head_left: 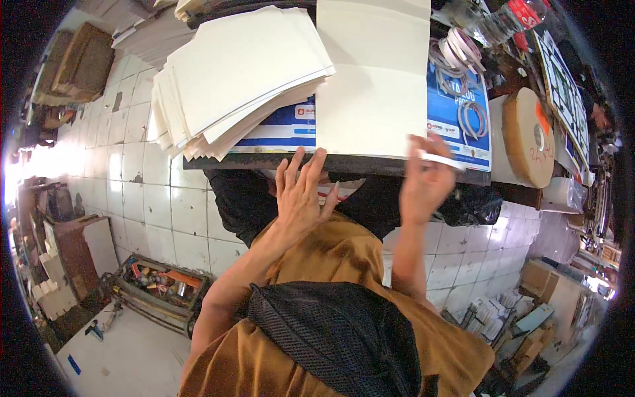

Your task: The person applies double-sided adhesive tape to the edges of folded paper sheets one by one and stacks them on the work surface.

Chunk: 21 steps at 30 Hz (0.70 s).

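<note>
A cream card sheet with a crosswise crease lies at the table's near edge, its far part running out of view at the top. My left hand is open, its stretched fingertips resting at the sheet's near left corner. At the near right corner is my right hand, blurred by motion, with its fingers closed on a slim white stick. I cannot make out what kind of tool the stick is. To the left lies a fanned, uneven stack of cream sheets.
Blue printed sheets cover the tabletop. On the right are coiled strips, a small ring of strip, a large tan roll and a plastic bottle. A crate of odds and ends stands lower left.
</note>
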Each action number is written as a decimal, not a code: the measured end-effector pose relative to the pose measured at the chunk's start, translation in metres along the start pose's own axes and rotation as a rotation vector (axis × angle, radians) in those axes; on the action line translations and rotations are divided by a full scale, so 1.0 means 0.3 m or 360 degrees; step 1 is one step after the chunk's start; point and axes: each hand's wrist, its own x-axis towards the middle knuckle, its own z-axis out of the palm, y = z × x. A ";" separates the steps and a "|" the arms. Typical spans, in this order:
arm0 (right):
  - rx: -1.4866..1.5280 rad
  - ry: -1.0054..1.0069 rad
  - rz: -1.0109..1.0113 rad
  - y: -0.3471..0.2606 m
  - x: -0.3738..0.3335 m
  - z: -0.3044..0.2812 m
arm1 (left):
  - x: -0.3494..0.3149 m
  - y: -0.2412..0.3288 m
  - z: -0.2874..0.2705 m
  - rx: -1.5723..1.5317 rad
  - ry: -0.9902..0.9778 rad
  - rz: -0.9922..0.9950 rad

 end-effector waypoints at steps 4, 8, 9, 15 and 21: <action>-0.0274 0.0106 -0.0135 0.069 0.074 -0.162 | 0.010 0.000 0.008 0.0136 0.0049 0.0023; -0.0772 0.0028 -0.0477 0.182 0.075 -0.167 | 0.020 -0.004 0.011 0.0274 0.0051 0.0058; -0.0819 0.0003 -0.0520 0.196 0.075 -0.169 | 0.022 -0.004 0.010 0.0316 0.0036 0.0062; -0.0891 -0.0058 -0.0489 0.202 0.064 -0.162 | 0.026 0.007 0.007 0.0325 -0.0005 0.0036; -0.1122 -0.0159 -0.0503 0.184 0.042 -0.165 | 0.102 0.041 -0.062 0.0488 -0.0054 -0.0076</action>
